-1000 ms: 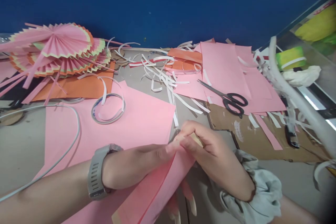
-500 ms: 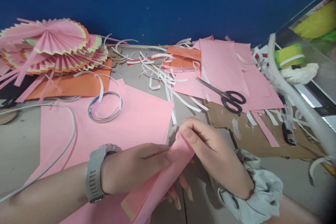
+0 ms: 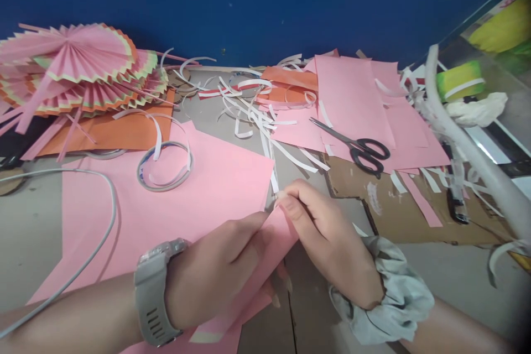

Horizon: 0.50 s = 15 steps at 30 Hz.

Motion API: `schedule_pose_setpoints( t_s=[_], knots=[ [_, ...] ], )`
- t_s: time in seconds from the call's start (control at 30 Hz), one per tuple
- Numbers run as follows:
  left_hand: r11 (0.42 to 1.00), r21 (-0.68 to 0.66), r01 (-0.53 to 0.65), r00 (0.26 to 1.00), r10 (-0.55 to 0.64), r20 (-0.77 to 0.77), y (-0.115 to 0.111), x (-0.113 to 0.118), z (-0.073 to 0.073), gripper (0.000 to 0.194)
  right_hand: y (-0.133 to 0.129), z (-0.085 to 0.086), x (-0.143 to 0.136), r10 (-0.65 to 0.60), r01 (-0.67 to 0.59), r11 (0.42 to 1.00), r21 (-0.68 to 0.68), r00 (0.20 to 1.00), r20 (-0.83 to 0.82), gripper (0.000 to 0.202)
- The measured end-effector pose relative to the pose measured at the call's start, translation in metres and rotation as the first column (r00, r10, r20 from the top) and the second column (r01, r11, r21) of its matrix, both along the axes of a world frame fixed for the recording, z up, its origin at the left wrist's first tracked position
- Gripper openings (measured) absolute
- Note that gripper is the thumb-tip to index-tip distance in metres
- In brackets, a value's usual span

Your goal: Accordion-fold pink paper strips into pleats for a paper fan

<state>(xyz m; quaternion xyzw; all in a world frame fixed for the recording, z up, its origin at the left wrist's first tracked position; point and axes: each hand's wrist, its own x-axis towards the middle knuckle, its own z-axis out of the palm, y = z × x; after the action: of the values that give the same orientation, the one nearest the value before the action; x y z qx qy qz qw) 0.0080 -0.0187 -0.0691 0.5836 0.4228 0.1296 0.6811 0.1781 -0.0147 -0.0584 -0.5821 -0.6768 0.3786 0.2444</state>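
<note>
Left hand (image 3: 219, 271) and right hand (image 3: 332, 243) closed on folded pink paper (image 3: 282, 229), right pinching upper end. Uneven grip could skew crease. Left hand over flat pink sheet (image 3: 215, 177); dragging it could shift tape roll (image 3: 164, 188), 10 o'clock. Cable (image 3: 115, 199), 9 o'clock, could snag forearm. Scissors (image 3: 352, 142), 2 o'clock.

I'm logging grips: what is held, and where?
Folded pink paper: the right hand pinches its far end; the left hand holds it partway along.

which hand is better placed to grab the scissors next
Probably the right hand: it is nearer the scissors, handles on its side. The left hand is farther off; both hold pink paper.
</note>
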Motion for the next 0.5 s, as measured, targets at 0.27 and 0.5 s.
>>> schedule_pose_setpoints(
  t_s=[0.27,0.5],
  knots=[
    [1.000,-0.002,0.018,0.989,-0.018,0.146,-0.0072,-0.0073,-0.0088,0.027,-0.0022,-0.0014,0.0004,0.008,-0.009,1.000,0.014,1.000,0.028,0.022],
    [0.996,-0.074,0.048,0.989,-0.037,0.141,-0.0068,-0.0090,-0.0101,0.029,-0.0019,-0.0028,0.0006,0.012,-0.013,1.000,0.015,1.000,0.019,0.023]
  ],
)
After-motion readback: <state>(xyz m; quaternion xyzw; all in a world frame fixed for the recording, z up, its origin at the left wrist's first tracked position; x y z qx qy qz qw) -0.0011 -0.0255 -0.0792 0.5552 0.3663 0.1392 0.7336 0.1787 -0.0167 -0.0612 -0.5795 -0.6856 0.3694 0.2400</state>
